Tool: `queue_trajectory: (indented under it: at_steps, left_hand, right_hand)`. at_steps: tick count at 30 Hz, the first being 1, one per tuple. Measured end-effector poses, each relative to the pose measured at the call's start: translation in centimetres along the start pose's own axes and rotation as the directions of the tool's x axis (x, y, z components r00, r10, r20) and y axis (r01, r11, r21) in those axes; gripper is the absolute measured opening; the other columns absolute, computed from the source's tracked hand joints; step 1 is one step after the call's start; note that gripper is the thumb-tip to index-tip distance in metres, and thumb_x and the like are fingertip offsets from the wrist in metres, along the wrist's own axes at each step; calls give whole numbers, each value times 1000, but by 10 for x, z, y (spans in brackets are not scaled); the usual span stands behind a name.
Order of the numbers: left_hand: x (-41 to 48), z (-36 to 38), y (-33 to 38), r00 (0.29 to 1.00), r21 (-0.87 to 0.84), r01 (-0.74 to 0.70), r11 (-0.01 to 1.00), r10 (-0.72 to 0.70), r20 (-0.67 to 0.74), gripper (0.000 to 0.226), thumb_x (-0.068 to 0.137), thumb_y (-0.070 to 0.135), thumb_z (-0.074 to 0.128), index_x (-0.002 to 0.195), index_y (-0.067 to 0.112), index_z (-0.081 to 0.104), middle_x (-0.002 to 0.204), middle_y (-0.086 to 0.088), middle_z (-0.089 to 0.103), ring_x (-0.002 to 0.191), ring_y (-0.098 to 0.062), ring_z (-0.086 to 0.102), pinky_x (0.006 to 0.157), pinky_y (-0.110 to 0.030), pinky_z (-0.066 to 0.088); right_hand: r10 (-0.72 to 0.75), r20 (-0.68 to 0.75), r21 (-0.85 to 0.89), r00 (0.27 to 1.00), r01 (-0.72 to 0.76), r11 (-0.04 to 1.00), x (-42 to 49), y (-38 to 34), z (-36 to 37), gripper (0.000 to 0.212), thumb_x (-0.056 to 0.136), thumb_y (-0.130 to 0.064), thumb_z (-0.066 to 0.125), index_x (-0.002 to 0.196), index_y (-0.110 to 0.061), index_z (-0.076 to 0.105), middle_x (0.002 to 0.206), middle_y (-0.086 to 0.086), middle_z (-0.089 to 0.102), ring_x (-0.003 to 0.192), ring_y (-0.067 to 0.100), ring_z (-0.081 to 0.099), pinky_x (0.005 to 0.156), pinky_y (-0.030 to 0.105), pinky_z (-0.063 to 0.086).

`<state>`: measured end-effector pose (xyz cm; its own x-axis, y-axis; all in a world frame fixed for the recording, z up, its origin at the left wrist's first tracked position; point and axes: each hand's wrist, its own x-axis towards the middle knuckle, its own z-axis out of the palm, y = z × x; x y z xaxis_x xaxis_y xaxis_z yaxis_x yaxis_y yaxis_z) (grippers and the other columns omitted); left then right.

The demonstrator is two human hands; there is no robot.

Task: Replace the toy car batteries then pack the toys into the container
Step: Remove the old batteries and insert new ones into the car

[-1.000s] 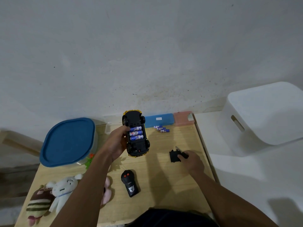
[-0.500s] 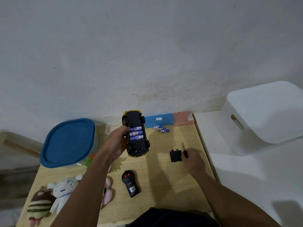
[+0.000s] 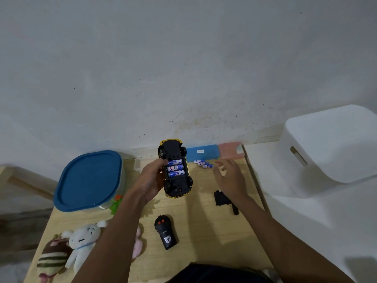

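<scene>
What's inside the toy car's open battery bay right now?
Three blue batteries lie side by side in the toy car. Whatever sits beneath them is covered.

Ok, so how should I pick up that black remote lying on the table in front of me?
Come down from above with the free right hand and pinch the remote across its two long sides, mid-body. It lies flat with its buttons up, so only the sides offer purchase, and the body is narrow there. The left hand holds the car.
</scene>
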<state>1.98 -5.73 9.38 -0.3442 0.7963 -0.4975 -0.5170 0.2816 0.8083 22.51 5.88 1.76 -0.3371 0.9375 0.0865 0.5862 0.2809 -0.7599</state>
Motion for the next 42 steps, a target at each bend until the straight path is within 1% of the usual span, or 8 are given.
queue_trajectory:
  at_steps: [3, 6, 15, 20, 28, 31, 35, 42]
  left_hand:
    - [2, 0, -2, 1000, 0, -2, 1000, 2, -14, 29, 95, 14, 49, 120, 2, 60, 116, -19, 58, 99, -32, 62, 81, -43, 57]
    - [3, -1, -2, 1000, 5, -7, 1000, 7, -17, 30, 95, 15, 51, 120, 2, 60, 116, -21, 59, 102, -34, 60, 90, -47, 52]
    - [2, -4, -4, 992, 71, -124, 990, 124, 9, 26, 92, 6, 60, 116, -4, 63, 109, -20, 67, 96, -30, 66, 81, -36, 57]
    - [1, -8, -2, 985, 128, -164, 978, 156, 67, 41, 83, 14, 68, 121, -3, 63, 120, -24, 65, 110, -39, 64, 95, -44, 53]
    - [-2, -10, 3, 973, 158, -215, 964, 197, 120, 48, 80, 19, 71, 124, 1, 63, 126, -23, 63, 117, -39, 60, 101, -50, 49]
    - [-1, -11, 5, 971, 132, -220, 966, 205, 119, 47, 82, 21, 69, 124, 0, 62, 126, -24, 63, 118, -40, 59, 103, -52, 47]
    - [-2, -8, 7, 971, 87, -221, 971, 211, 108, 45, 83, 19, 67, 122, -3, 61, 123, -24, 64, 114, -37, 62, 97, -45, 52]
    - [-4, -3, 14, 969, 45, -227, 973, 222, 106, 31, 83, 21, 66, 109, 5, 67, 108, -13, 70, 102, -26, 67, 84, -34, 56]
  right_hand:
    - [-198, 76, 160, 977, 184, 970, 2, -55, -5, 17, 94, -28, 61, 107, -20, 69, 96, -10, 59, 81, 1, 57, 69, 19, 48]
    - [-226, 186, 166, 956, 196, 966, -2, -83, -1, 19, 92, -36, 62, 106, -26, 70, 95, -12, 59, 80, 4, 58, 70, 24, 50]
    - [-28, 189, 264, 982, -24, 964, -5, -98, 17, 23, 87, -29, 71, 105, -16, 72, 101, -5, 65, 87, 4, 63, 70, 10, 48]
    - [97, 300, 388, 949, -215, 896, -2, -103, 14, 18, 91, -24, 64, 103, -15, 73, 97, -4, 71, 86, -1, 63, 64, 7, 45]
    - [168, 386, 463, 907, -348, 815, 1, -111, 14, 26, 91, -30, 57, 88, -8, 70, 93, 10, 71, 93, 20, 68, 92, 43, 55]
    - [165, 384, 505, 909, -356, 786, 2, -114, 10, 29, 90, -33, 59, 88, -5, 69, 94, 12, 70, 94, 22, 68, 92, 43, 55]
    - [109, 342, 524, 933, -286, 802, -2, -122, 8, 20, 93, -31, 62, 94, -14, 71, 93, 0, 71, 89, 10, 68, 78, 23, 56]
    - [94, 168, 594, 981, -177, 785, -2, -122, 8, 26, 86, -34, 72, 111, -26, 66, 95, -9, 64, 99, 6, 62, 85, 20, 52]
